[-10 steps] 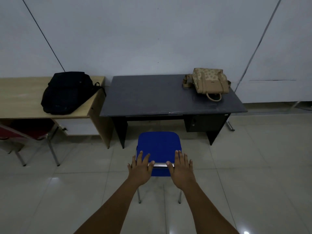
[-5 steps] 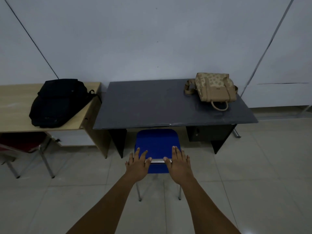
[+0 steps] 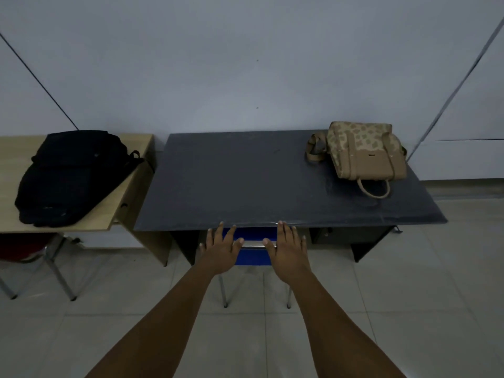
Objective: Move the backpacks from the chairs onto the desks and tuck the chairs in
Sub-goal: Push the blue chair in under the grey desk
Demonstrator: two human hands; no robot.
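- blue chair [image 3: 252, 256] at 6 o'clock of the dark desk [image 3: 245, 181], seat mostly hidden under the desktop, only the back edge, chrome back rail [image 3: 253, 243] and 2 rear legs show
- left hand [image 3: 220, 248] flat on the chair back, fingers spread and extended, palm pressing, not wrapped round anything
- right hand [image 3: 289, 249] same pose at 3 o'clock of the left, fingers straight, tips reaching the desk's front edge
- tan backpack [image 3: 365, 152] lies flat on the dark desk at its 2 o'clock corner, loop handle pointing toward 6 o'clock
- black backpack [image 3: 71, 178] lies on the wooden desk [image 3: 133, 186], at 9 o'clock of the dark desk, the 2 desks just beside each other
- red chair [image 3: 24, 246] under the wooden desk at 8 o'clock, metal legs on tile floor [image 3: 409, 309]
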